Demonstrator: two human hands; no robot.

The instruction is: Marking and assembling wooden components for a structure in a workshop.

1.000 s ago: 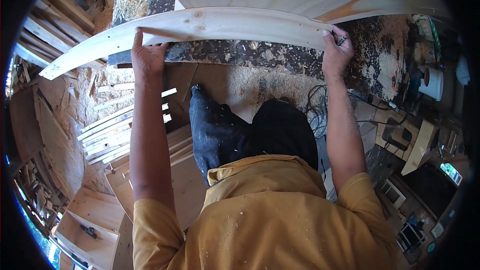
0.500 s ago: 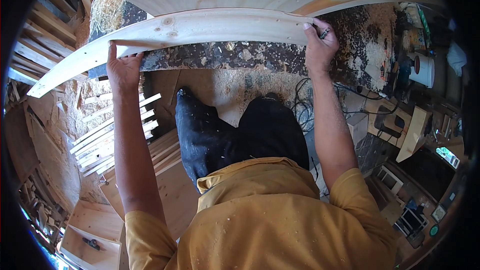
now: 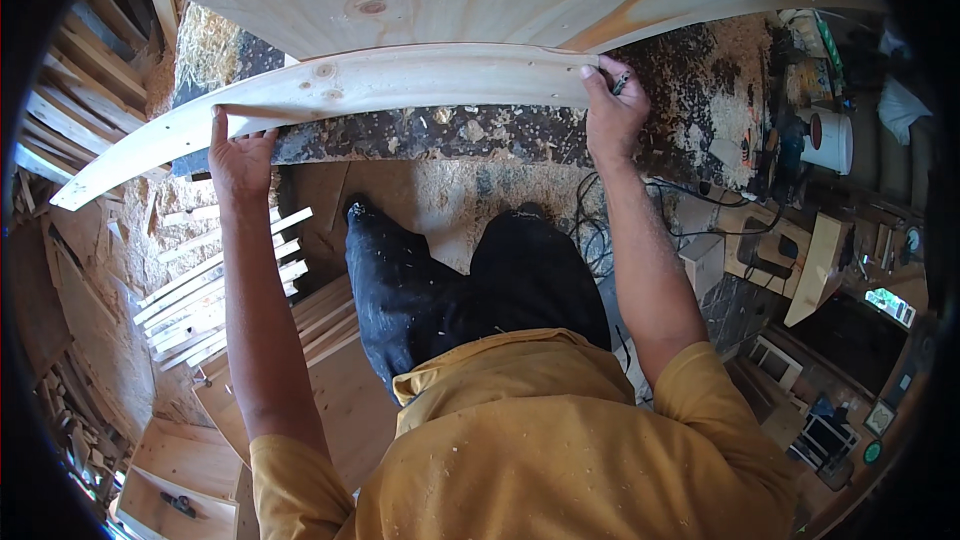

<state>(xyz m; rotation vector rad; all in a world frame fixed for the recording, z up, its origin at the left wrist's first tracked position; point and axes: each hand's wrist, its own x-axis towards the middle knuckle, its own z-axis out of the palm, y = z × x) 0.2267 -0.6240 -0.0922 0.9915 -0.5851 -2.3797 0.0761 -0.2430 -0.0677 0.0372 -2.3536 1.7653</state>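
Note:
A long pale wooden board [image 3: 420, 75] with knots and a few small holes spans between my hands. It lies along the near edge of a large wooden panel [image 3: 450, 0]. My left hand [image 3: 241, 162] grips the board left of its middle, thumb over the face and fingers curled under the lower edge. At the right end, my right hand [image 3: 613, 120] pinches the board with its thumb on top. A small dark, slim object [image 3: 621, 83] shows between that hand's fingers; its kind is unclear. Beneath sits a dark, paint-spattered workbench [image 3: 420, 135].
Pale wood strips [image 3: 215, 290] lie on the floor to the left, with an open wooden box [image 3: 185, 475] behind them. Black cable [image 3: 590, 210] coils by my right knee. A white bucket [image 3: 832, 143] stands at the right. Sawdust covers much of the bench and floor.
The whole view has shifted, so board, panel and bench appear slightly lower and further left. Both hands keep their hold on the board.

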